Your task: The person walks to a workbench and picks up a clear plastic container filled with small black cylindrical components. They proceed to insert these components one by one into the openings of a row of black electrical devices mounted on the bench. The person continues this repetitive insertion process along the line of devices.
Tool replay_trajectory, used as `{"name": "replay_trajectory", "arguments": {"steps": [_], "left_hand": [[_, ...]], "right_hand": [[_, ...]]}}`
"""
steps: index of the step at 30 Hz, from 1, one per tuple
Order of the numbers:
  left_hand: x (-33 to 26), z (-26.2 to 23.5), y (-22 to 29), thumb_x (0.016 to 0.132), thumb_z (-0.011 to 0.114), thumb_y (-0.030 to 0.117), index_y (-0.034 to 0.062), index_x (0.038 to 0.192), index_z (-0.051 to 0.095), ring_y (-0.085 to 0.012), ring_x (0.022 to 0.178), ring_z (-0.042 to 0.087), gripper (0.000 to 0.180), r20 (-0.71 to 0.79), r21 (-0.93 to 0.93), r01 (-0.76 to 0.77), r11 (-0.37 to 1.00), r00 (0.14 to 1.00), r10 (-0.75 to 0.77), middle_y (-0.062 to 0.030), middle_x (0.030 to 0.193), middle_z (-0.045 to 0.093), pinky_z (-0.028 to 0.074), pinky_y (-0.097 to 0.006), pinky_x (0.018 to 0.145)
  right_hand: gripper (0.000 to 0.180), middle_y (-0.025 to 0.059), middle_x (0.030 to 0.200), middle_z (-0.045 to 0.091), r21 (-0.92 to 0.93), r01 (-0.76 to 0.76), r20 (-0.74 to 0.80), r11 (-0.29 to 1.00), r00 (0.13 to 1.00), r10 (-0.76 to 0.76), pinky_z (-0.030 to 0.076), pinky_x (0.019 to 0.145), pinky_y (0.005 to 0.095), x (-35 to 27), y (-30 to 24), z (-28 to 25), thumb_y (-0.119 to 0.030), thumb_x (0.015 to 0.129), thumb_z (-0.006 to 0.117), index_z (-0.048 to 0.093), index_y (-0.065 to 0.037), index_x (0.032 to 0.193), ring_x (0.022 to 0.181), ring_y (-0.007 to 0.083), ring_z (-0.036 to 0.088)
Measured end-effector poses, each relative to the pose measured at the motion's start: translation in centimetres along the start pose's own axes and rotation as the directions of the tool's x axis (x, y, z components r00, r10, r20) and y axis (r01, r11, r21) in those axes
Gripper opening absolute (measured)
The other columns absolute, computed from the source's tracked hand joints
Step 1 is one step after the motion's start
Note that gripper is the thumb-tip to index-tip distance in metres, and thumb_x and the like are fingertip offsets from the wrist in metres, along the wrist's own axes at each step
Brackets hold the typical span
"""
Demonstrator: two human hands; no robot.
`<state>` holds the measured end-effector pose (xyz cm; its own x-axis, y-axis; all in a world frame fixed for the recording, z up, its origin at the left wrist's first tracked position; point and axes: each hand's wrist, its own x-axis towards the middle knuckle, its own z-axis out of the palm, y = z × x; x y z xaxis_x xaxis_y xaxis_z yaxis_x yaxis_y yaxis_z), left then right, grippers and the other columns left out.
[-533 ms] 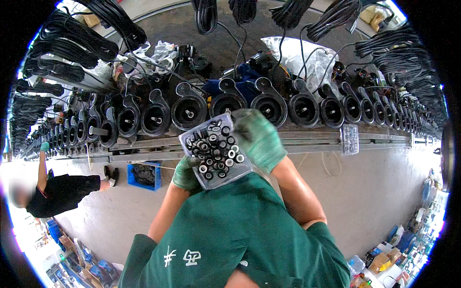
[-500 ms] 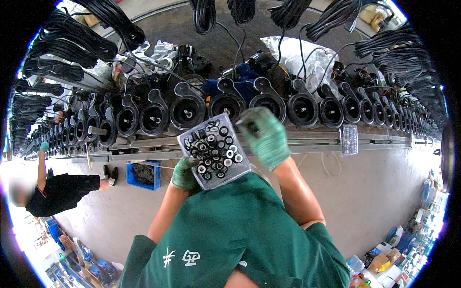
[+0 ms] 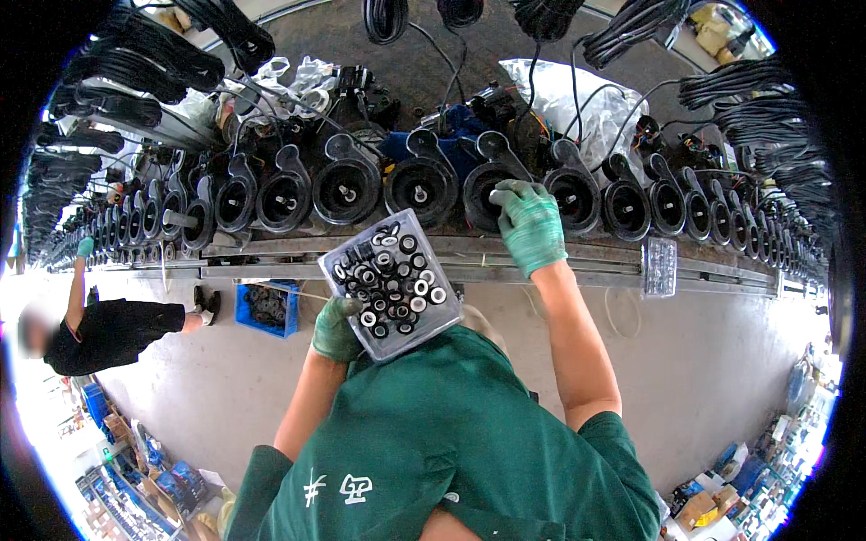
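My left hand (image 3: pixel 337 329) grips the left side of a clear tray (image 3: pixel 437 317) of black-and-white rings (image 3: pixel 385 259), short of the tabletop's (image 3: pixel 325 45) front edge. Rightward, along that edge, sits a round black housing (image 3: pixel 476 191), long axis pointing rearward; my right hand (image 3: pixel 530 225), nearer, half-curls over its right side. I can't tell whether it holds anything.

Clear open box (image 3: pixel 431 330), askew, loose black-and-white rings (image 3: pixel 393 285) inside, round black housing (image 3: pixel 476 204), in row
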<state>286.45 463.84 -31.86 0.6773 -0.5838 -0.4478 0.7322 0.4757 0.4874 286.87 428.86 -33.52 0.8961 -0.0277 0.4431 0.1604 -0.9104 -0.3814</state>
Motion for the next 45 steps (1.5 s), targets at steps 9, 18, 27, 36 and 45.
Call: {"name": "replay_trajectory", "arguments": {"steps": [9,18,27,36,45], "left_hand": [[1.9,-1.5,0.8,0.073,0.084,0.019,-0.0012,0.148,0.05,-0.035,0.123,0.067,0.085,0.213,-0.084,0.162,0.983,0.967,-0.141,-0.0197,0.138,0.066,0.055,-0.051,0.108],[2.6,-1.5,-0.7,0.075,0.085,0.022,0.0014,0.15,0.05,-0.0317,0.122,0.068,0.086,0.314,-0.097,0.248,0.964,0.927,-0.207,-0.0166,0.137,0.066,0.055,-0.048,0.108],[3.0,1.4,-2.4,0.072,0.085,0.021,0.0002,0.146,0.052,-0.0347,0.121,0.068,0.083,0.151,-0.054,0.161,0.985,0.977,-0.152,-0.019,0.136,0.067,0.056,-0.05,0.107],[4.1,8.6,-9.1,0.073,0.084,0.026,-0.0004,0.147,0.051,-0.0361,0.122,0.067,0.084,0.082,-0.067,0.0,0.998,0.997,0.006,-0.0197,0.136,0.066,0.057,-0.05,0.106],[4.2,13.5,-12.7,0.079,0.072,0.021,-0.0037,0.149,0.047,-0.0398,0.12,0.068,0.079,0.04,-0.066,-0.069,0.995,0.997,0.072,-0.0244,0.138,0.064,0.056,-0.052,0.106]], "right_hand": [[0.023,0.0151,0.143,0.058,0.129,0.094,0.273,0.987,0.954,-0.127,0.047,0.112,0.0489,-0.1,-12.6,-3.5,-0.013,0.083,0.078,0.078,-0.011,0.106,0.13,0.0378,0.055],[0.028,0.0196,0.156,0.046,0.098,-0.022,0.385,0.995,0.923,-0.017,0.045,0.114,0.0494,-1.1,-14.1,-2.7,-0.013,0.079,0.083,0.077,-0.007,0.106,0.14,0.0439,0.046],[0.023,0.0113,0.107,0.074,0.087,-0.313,-0.298,0.946,0.898,0.324,0.057,0.09,0.0432,-2.6,0.8,-8.1,-0.005,0.084,0.078,0.075,-0.01,0.106,0.1,0.0312,0.07],[0.025,0.0068,0.109,0.073,-0.052,0.045,-0.14,0.998,0.989,-0.052,0.055,0.083,0.046,-4.3,10.8,-6.0,-0.007,0.079,0.079,0.073,-0.013,0.102,0.094,0.0334,0.068],[0.029,0.0103,0.119,0.072,0.377,-0.078,0.126,0.923,0.992,0.032,0.055,0.096,0.0471,-4.1,11.2,-11.8,-0.006,0.085,0.072,0.075,-0.012,0.113,0.106,0.037,0.068]]}}
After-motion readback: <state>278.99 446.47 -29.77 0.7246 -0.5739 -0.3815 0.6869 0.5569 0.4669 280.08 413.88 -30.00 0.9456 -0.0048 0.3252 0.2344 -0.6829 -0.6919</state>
